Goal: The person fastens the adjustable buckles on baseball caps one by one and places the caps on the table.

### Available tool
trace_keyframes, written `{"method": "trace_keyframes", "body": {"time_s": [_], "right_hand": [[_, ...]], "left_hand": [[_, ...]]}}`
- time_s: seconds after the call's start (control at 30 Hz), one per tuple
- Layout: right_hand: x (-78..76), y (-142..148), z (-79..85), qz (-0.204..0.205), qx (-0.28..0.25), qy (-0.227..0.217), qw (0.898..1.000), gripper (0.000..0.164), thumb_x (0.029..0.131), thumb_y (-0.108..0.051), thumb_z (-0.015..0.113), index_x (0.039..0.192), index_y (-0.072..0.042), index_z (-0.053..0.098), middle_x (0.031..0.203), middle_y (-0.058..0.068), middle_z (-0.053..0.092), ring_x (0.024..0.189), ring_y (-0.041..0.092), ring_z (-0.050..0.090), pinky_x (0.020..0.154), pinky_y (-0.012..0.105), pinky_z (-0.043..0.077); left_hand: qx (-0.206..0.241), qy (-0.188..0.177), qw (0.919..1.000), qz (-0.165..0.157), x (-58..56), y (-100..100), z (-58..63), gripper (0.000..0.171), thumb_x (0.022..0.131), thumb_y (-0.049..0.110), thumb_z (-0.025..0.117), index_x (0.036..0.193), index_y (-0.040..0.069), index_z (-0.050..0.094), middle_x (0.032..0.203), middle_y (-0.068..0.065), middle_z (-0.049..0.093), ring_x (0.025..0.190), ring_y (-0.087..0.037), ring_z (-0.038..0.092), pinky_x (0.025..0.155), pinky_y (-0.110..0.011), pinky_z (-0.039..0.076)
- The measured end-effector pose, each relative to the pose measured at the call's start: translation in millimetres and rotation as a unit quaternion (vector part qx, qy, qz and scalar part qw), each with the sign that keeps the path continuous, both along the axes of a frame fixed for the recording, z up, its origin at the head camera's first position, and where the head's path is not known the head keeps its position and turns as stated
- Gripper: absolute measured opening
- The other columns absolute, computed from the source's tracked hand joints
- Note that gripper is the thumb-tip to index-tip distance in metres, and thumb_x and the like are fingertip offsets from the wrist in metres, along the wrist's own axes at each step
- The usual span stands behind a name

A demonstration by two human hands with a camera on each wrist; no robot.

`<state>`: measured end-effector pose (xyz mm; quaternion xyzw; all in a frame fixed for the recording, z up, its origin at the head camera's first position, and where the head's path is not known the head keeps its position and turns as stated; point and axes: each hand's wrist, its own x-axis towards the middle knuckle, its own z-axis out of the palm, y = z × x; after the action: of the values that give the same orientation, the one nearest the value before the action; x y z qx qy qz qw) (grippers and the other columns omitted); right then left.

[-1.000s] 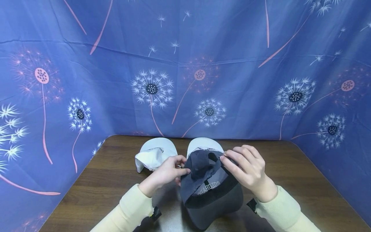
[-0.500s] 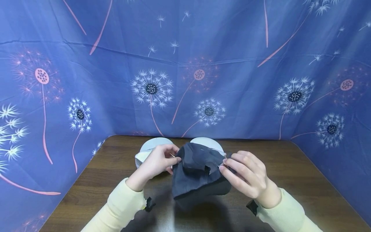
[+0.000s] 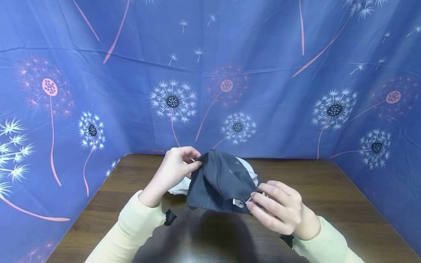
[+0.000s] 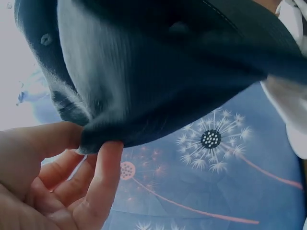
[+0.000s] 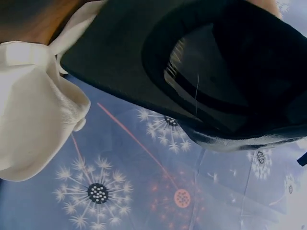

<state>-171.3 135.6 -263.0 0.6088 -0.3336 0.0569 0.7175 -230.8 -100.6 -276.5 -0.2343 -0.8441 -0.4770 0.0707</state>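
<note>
A dark grey baseball cap (image 3: 217, 182) is held up over the table between both hands, its crown facing the head camera. My left hand (image 3: 174, 171) pinches the crown's cloth at its upper left, thumb against fingers; the left wrist view shows this pinch on the cap (image 4: 129, 105). My right hand (image 3: 279, 208) pinches the cap's lower right edge, by a small white tag or strap piece. In the right wrist view the cap's brim (image 5: 124, 57) and dark inside show, with pale lettering seen from behind. The brim is hidden in the head view.
Behind the grey cap, a white cap (image 3: 179, 188) lies on the left and another white cap (image 3: 249, 168) on the right, both partly covered. They lie on a brown wooden table (image 3: 329, 190). A blue dandelion-print cloth (image 3: 276, 91) hangs round its far edges.
The grey cap has been raised and tipped, so its open underside and brim turned out of the head view. My left hand moved up and left, the right slightly down.
</note>
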Motion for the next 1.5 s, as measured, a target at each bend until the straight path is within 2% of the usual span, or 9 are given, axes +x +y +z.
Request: {"method": "trace_keyframes", "body": {"time_s": [0.17, 0.4, 0.63, 0.83, 0.97, 1.1, 1.2, 1.33, 1.5], "right_hand": [[-2.0, 2.3, -4.5, -0.016, 0.028, 0.003, 0.999, 0.015, 0.083, 0.003, 0.06, 0.07, -0.005, 0.06, 0.058, 0.004, 0.056, 0.047, 0.019, 0.046, 0.043, 0.026, 0.036], [-5.7, 10.0, -24.5, -0.061, 0.073, -0.02, 0.995, 0.007, 0.082, -0.002, 0.065, 0.077, -0.008, 0.064, 0.065, 0.002, 0.06, 0.055, 0.015, 0.053, 0.049, 0.027, 0.043], [-8.8, 17.6, -35.2, -0.109, 0.088, -0.061, 0.988, 0.006, 0.087, -0.016, 0.064, 0.086, -0.011, 0.066, 0.073, 0.001, 0.064, 0.063, 0.015, 0.058, 0.056, 0.033, 0.047], [-16.1, 18.7, -31.9, -0.095, 0.021, -0.134, 0.986, 0.016, 0.086, -0.025, 0.065, 0.082, -0.009, 0.065, 0.073, 0.005, 0.062, 0.063, 0.021, 0.056, 0.056, 0.037, 0.045], [-24.1, 25.4, -32.1, -0.102, -0.056, -0.268, 0.957, 0.018, 0.088, -0.016, 0.063, 0.079, 0.0, 0.064, 0.078, 0.016, 0.061, 0.069, 0.031, 0.056, 0.067, 0.038, 0.047], [-33.3, 40.6, -34.7, -0.148, -0.091, -0.403, 0.899, 0.026, 0.09, -0.021, 0.061, 0.09, 0.005, 0.064, 0.093, 0.022, 0.061, 0.085, 0.036, 0.057, 0.088, 0.026, 0.044], [-39.7, 52.4, -36.3, -0.177, -0.089, -0.465, 0.863, 0.033, 0.09, -0.027, 0.061, 0.098, 0.005, 0.064, 0.102, 0.022, 0.061, 0.095, 0.035, 0.057, 0.095, 0.018, 0.039], [-45.3, 62.4, -35.6, -0.188, -0.083, -0.502, 0.84, 0.037, 0.09, -0.031, 0.06, 0.104, 0.003, 0.064, 0.105, 0.018, 0.061, 0.09, 0.023, 0.059, 0.084, 0.015, 0.045], [-46.9, 67.3, -27.4, -0.19, -0.079, -0.517, 0.831, 0.038, 0.09, -0.033, 0.06, 0.105, 0.002, 0.064, 0.104, 0.012, 0.063, 0.082, 0.012, 0.057, 0.073, 0.016, 0.046]], "left_hand": [[-0.031, 0.097, 0.9946, 0.022, -6.9, 6.0, 10.4, 0.009, 0.081, 0.007, 0.071, 0.088, 0.013, 0.07, 0.082, 0.001, 0.07, 0.061, -0.008, 0.063, 0.056, -0.027, 0.052], [-0.069, 0.215, 0.973, 0.046, -13.9, 17.3, 20.4, 0.011, 0.082, 0.006, 0.069, 0.086, 0.016, 0.07, 0.083, 0.004, 0.069, 0.067, -0.01, 0.06, 0.066, -0.029, 0.049], [-0.068, 0.261, 0.9622, 0.037, -20.4, 24.3, 26.6, 0.012, 0.083, 0.004, 0.066, 0.085, 0.015, 0.068, 0.085, 0.002, 0.067, 0.073, -0.012, 0.059, 0.069, -0.03, 0.049], [-0.059, 0.269, 0.9611, 0.021, -25.6, 30.9, 29.9, 0.013, 0.084, 0.004, 0.064, 0.087, 0.015, 0.069, 0.085, 0.0, 0.066, 0.075, -0.012, 0.058, 0.071, -0.028, 0.049], [-0.063, 0.256, 0.9645, 0.011, -27.6, 38.9, 33.4, 0.013, 0.085, 0.004, 0.065, 0.088, 0.016, 0.07, 0.087, 0.001, 0.066, 0.077, -0.012, 0.059, 0.073, -0.028, 0.049], [-0.068, 0.256, 0.9643, 0.0, -28.3, 49.0, 36.7, 0.013, 0.086, 0.005, 0.065, 0.089, 0.017, 0.07, 0.089, 0.004, 0.066, 0.077, -0.01, 0.058, 0.073, -0.028, 0.048], [-0.071, 0.267, 0.9611, -0.009, -28.1, 57.0, 39.2, 0.012, 0.087, 0.006, 0.064, 0.088, 0.018, 0.069, 0.09, 0.004, 0.065, 0.078, -0.009, 0.058, 0.073, -0.027, 0.048], [-0.07, 0.282, 0.9566, -0.02, -26.5, 65.6, 44.2, 0.013, 0.086, 0.006, 0.064, 0.087, 0.018, 0.07, 0.089, 0.005, 0.066, 0.082, -0.009, 0.06, 0.076, -0.028, 0.048], [-0.068, 0.31, 0.9481, -0.024, -22.1, 71.3, 54.8, 0.016, 0.084, 0.003, 0.064, 0.086, 0.018, 0.07, 0.088, 0.006, 0.067, 0.086, -0.009, 0.062, 0.08, -0.026, 0.047]]}}
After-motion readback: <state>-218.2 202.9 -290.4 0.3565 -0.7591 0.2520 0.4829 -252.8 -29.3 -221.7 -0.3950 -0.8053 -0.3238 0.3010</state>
